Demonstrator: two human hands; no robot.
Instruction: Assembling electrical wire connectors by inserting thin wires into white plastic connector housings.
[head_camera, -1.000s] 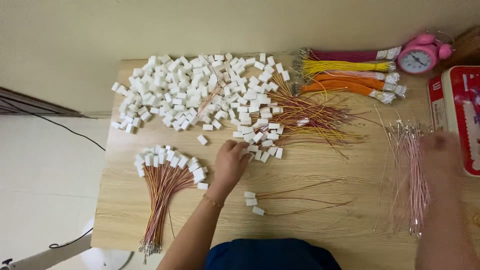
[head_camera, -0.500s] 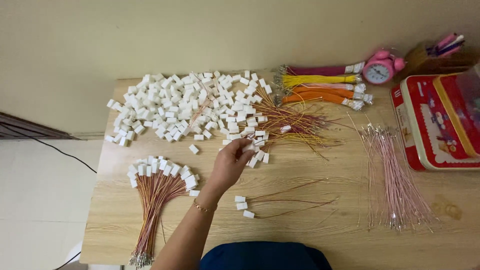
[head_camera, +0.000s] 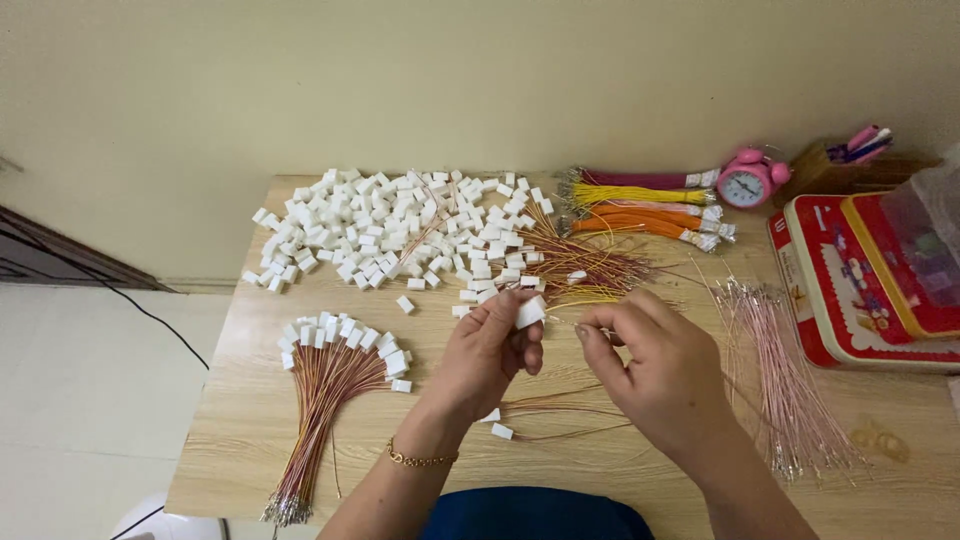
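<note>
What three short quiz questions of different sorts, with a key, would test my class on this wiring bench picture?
1. True or false: the left hand pinches a white connector housing.
2. Which lies nearest the pink alarm clock? A) the finished fan of wired housings B) the yellow wire bundle C) the red tin
3. Fill in: the right hand pinches a thin ____.

Key: 1 true; 2 B; 3 wire.
</note>
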